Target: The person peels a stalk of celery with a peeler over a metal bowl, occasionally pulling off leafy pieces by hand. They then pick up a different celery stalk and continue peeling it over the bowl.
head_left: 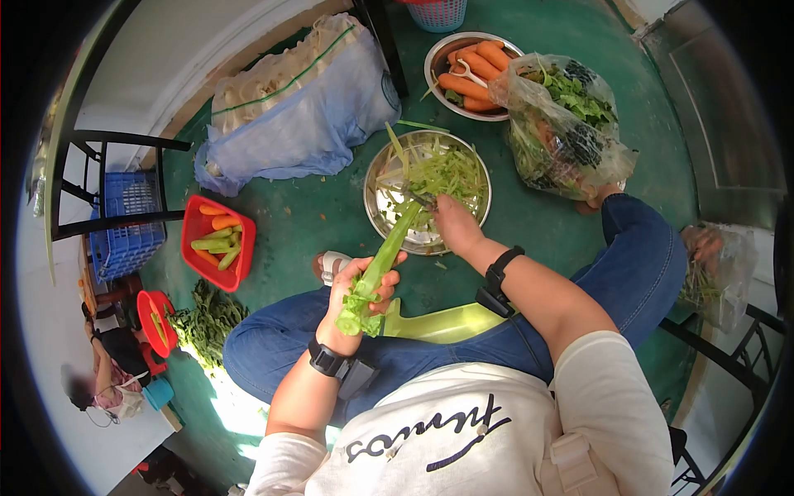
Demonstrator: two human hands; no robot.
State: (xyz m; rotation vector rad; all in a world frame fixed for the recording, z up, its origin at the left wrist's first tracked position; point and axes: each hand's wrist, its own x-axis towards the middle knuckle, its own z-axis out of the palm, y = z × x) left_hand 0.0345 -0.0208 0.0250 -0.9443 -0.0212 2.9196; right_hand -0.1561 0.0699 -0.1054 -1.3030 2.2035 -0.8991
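Observation:
My left hand (341, 299) is wrapped round a long green celtuce stem (387, 253), its leafy cut end near my wrist and its tip pointing up over the bowl. In my right hand (459, 225) is a small dark peeler (422, 198), close against the stem's far tip. Its blade is partly hidden by my fingers. Below both lies a round steel bowl (382, 217) holding thin green peelings (447, 175). A few strips hang over its rim.
A red basin (248, 263) holds carrots and celtuce pieces. Beyond the bowl are a steel basin of carrots (480, 66) with a white peeler, a plastic bag of greens (571, 124) and a large bluish sack (298, 124). Leafy greens (207, 322) lie at left; another person (107, 372) sits farther off.

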